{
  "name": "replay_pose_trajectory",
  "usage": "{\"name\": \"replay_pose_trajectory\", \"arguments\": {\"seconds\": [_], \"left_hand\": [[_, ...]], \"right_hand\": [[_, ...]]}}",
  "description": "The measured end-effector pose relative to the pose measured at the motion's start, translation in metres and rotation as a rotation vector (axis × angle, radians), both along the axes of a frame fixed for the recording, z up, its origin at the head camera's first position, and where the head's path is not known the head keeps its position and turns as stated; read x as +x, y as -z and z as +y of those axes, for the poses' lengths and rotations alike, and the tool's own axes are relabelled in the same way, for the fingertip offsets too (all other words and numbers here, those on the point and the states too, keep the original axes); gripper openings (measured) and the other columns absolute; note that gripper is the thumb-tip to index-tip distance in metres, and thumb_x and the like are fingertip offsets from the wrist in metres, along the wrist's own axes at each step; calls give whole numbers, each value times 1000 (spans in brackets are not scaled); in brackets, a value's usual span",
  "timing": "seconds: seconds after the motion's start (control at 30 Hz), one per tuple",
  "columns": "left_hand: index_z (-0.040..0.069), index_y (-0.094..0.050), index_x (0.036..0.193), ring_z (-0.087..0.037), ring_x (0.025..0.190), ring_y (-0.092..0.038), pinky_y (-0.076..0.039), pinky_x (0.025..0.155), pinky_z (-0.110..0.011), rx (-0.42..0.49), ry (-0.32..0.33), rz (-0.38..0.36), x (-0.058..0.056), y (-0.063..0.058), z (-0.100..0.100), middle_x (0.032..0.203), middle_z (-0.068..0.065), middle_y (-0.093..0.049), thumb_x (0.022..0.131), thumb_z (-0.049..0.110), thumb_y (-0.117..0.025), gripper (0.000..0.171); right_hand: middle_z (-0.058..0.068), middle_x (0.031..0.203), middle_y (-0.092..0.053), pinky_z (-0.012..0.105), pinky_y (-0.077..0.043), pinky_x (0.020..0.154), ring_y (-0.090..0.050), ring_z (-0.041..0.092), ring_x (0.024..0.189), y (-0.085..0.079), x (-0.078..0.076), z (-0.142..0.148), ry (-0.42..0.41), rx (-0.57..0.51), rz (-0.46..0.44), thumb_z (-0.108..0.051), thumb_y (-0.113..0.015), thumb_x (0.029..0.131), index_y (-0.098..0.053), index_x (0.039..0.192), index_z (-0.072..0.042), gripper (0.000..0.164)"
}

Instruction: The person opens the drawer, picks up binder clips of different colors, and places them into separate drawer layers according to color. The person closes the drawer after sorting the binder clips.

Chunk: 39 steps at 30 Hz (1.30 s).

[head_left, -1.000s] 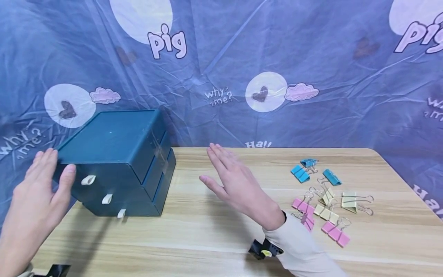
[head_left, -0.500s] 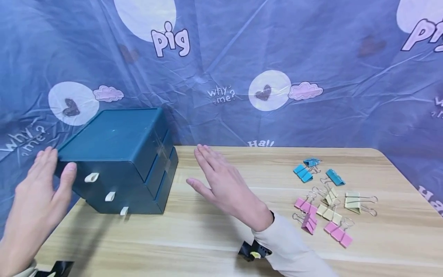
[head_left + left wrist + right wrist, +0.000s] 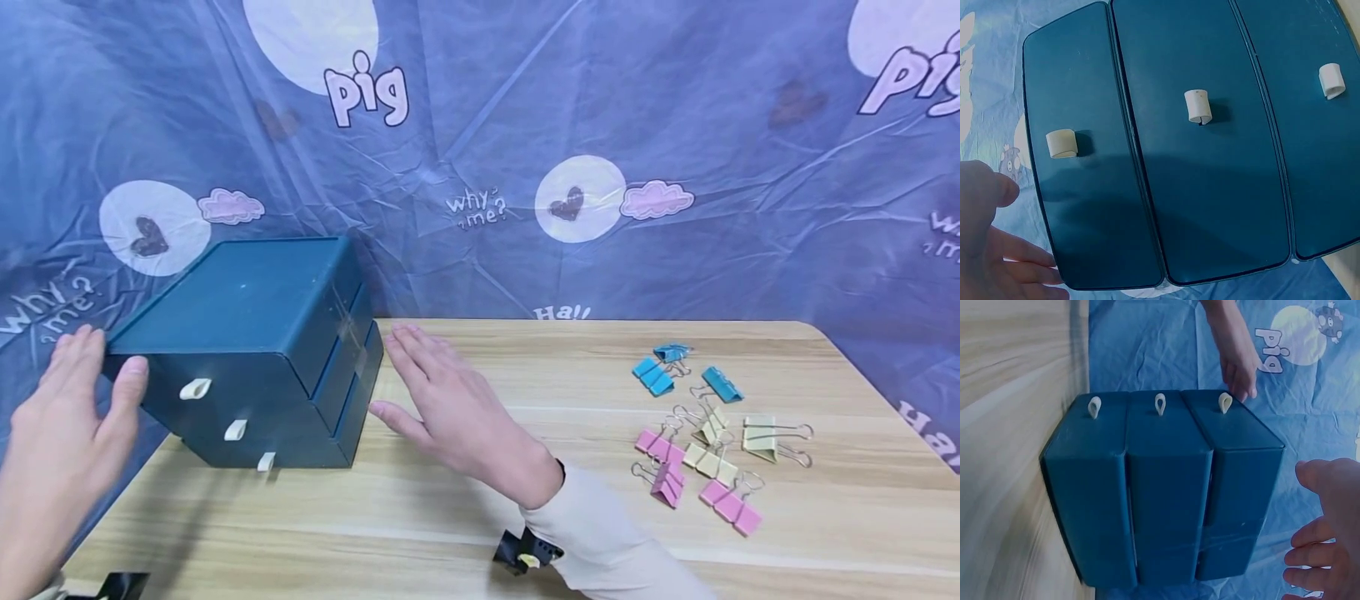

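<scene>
The left hand's fingers were stretched out and held nothing, their tips at the upper left front edge of the drawer box (image 3: 251, 342); whether they touched it could not be told. That left hand (image 3: 67, 425) had its thumb spread from the fingers, in front of the box's left side. The fingers of the right hand (image 3: 465, 417) were likewise extended and free of any load, just beside the box's right side, with the thumb apart from them. The dark teal box stood near the left edge of the worktop (image 3: 420, 542), toward the back left corner, its three drawers stacked and each bearing a small white pull loop (image 3: 235, 430). A pale sleeve (image 3: 600, 533) covered the right forearm, and a black device (image 3: 525, 552) sat at that wrist. Well apart from both hands, toward the worktop's right edge, lay three blue clips (image 3: 654, 377) nearest the back right corner, then three yellow clips (image 3: 709, 463), and three pink clips (image 3: 730, 507) closer to the front edge. Beyond the back edge hung a creased blue cloth (image 3: 465, 108) printed with words, hearts and clouds.
</scene>
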<state>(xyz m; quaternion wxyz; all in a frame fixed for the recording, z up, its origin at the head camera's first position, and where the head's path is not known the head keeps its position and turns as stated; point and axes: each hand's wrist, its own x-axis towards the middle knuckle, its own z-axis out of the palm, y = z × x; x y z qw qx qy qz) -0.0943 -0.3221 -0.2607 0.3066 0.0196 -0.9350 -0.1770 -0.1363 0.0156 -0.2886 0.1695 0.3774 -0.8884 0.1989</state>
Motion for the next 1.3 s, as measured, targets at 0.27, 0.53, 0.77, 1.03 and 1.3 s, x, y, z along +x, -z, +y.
{"name": "replay_pose_trajectory", "arguments": {"seconds": [0.27, 0.53, 0.77, 1.03, 1.3], "left_hand": [[-13, -14, 148, -37, 145, -3, -3, 116, -50, -3, -104, -102, 0, 4, -1, 154, -29, -9, 105, 35, -28, 65], [-14, -10, 147, -36, 145, 1, -1, 117, -49, 33, -134, -134, 2, 11, -5, 155, -29, -6, 105, 39, -21, 68], [-11, -11, 149, -36, 146, -2, 0, 118, -46, 145, -153, -77, 0, 21, -17, 156, -28, -8, 106, 36, -22, 65], [-2, -12, 153, -33, 147, -4, -2, 118, -44, 261, -183, -44, -2, 22, -16, 159, -19, -8, 106, 33, -24, 59], [-1, -18, 153, -38, 145, -11, -7, 117, -49, 252, -155, -20, -3, 22, -7, 157, -22, -15, 106, 33, -28, 58]], "right_hand": [[11, 158, -23, 34, -12, 118, -12, 20, 147, -5, 10, -14, -22, 17, -36, -50, -39, 102, -30, 151, -2, 69], [9, 161, -13, 34, -9, 118, -4, 18, 147, -5, 16, -30, -16, -8, -147, -54, -32, 101, -21, 153, -4, 73], [8, 161, -9, 32, -9, 118, -3, 19, 147, -6, 21, -61, 21, -95, -246, -54, -32, 101, -17, 154, -6, 74], [-1, 162, -2, 33, -20, 116, -9, 21, 147, -4, 29, -89, 48, -126, -245, -54, -37, 100, -13, 155, -10, 74], [0, 162, 6, 34, -20, 116, -11, 24, 147, -9, 28, -98, 101, -96, -137, -50, -43, 99, -3, 156, -12, 79]]}}
